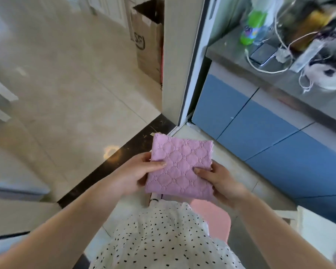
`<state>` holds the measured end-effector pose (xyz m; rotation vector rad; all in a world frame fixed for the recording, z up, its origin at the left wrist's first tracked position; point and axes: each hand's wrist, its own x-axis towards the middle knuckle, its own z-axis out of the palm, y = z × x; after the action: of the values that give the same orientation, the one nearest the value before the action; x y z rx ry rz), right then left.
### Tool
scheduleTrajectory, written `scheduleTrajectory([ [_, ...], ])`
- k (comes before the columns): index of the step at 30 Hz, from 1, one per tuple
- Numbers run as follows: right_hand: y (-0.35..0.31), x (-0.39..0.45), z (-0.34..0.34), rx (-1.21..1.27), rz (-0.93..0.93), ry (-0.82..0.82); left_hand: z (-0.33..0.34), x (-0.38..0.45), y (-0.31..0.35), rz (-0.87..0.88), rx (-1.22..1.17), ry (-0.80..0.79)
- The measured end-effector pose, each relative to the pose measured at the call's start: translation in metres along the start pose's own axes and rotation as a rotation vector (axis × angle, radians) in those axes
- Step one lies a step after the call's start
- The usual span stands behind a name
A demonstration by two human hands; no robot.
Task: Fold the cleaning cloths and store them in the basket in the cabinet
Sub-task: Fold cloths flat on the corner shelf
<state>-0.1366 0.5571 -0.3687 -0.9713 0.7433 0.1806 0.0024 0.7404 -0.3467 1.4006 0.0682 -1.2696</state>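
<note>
Two hands: both hold one pink cloth (179,166), folded into a small quilted square, in the air above the floor.
Left hand (138,175): grips the cloth's left edge, thumb laid on top, fingers curled underneath.
Right hand (219,181): pinches the cloth's lower right edge, thumb on top, other fingers hidden behind the fabric.
Cloth's place: in front of the person's dotted dress (163,237), left of the blue cabinet doors (260,136), which look closed.
Basket: not in view; I cannot tell which door hides it.
Step in hand: folding seems finished; the cloth looks ready for storing.
Next move: probably free one hand to open a cabinet door while the other keeps the folds pressed together.
Other things: brown paper bag (147,35) well beyond the cloth, green bottle (253,26) on the counter (241,55).
</note>
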Motion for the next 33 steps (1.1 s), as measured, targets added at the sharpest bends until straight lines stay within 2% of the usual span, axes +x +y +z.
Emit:
scheduleTrajectory([
  [8,-0.082,0.063,-0.041,0.153,-0.125,0.153,0.034,0.125,0.114,-0.036,0.175,-0.183],
  [15,-0.148,0.077,-0.077,0.324,-0.211,0.306,0.094,0.201,0.196,-0.092,0.293,-0.371],
  [26,-0.222,0.091,-0.147,0.509,-0.370,0.614,0.212,0.319,0.281,-0.160,0.505,-0.673],
  [33,-0.254,0.075,-0.192,0.651,-0.496,0.755,0.302,0.367,0.304,-0.223,0.653,-0.824],
])
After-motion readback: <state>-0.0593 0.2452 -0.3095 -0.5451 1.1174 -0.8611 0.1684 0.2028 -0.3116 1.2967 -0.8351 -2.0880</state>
